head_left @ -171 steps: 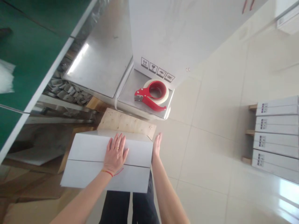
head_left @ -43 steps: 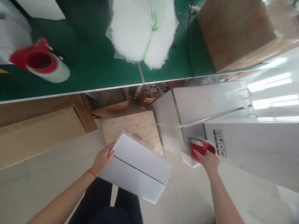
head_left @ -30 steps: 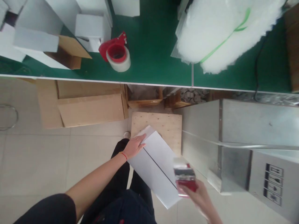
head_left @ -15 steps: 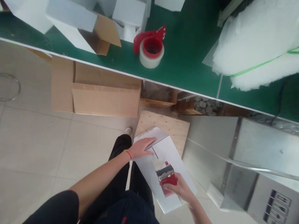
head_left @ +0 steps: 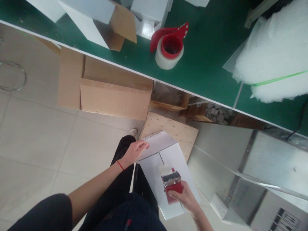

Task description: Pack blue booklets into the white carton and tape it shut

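A white carton (head_left: 179,160) stands in front of my legs, with a seam running along its top and printing on its far side. In my right hand (head_left: 186,195) is a red tape dispenser (head_left: 173,189), its metal blade end facing away from me over the top of the carton. A short strip of pale tape (head_left: 165,170) shows beyond the blade. At the carton's far left edge, my left hand (head_left: 136,150) has its fingers loosely extended and slightly bent, holding nothing. Whether it touches the carton is hard to see.
Beneath the carton is a wooden board (head_left: 172,126). The green workbench (head_left: 204,70) carries another tape dispenser (head_left: 167,62), open white boxes (head_left: 89,11) and bundled white packing material (head_left: 271,64). A cardboard box (head_left: 115,98) and a metal cabinet (head_left: 276,160) flank the carton.
My left hand has moved left from the carton's top to its edge, and its spread fingers have drawn closer together. The right hand keeps the dispenser in nearly the same place. The view has shifted.
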A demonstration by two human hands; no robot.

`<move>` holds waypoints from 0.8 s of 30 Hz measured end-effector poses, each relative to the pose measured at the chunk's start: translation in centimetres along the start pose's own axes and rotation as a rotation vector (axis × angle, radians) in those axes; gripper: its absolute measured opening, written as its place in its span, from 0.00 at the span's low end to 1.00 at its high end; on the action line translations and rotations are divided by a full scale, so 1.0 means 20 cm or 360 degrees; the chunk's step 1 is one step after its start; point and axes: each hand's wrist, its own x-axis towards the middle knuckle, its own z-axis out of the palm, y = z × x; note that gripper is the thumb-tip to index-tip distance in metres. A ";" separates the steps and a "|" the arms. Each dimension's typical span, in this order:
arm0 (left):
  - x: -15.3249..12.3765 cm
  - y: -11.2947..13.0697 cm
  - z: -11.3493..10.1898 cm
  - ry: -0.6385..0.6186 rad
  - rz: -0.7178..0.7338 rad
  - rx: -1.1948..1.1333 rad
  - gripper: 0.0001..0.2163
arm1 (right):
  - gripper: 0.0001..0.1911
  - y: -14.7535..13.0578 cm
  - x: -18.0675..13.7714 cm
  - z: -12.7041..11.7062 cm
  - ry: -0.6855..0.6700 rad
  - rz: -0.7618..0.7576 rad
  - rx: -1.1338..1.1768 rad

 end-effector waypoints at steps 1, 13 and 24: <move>-0.01 0.05 0.04 -0.0046 0.0006 -0.0031 0.19 | 0.29 0.00 0.00 0.01 0.0021 -0.0006 -0.0001; -0.09 0.40 0.37 -0.0395 -0.0242 0.0435 0.08 | 0.30 0.01 0.01 0.05 0.0122 -0.0027 -0.0004; 0.04 0.47 0.35 -0.0639 -0.0356 0.0579 0.04 | 0.28 -0.04 0.00 0.05 0.0055 -0.0023 -0.0035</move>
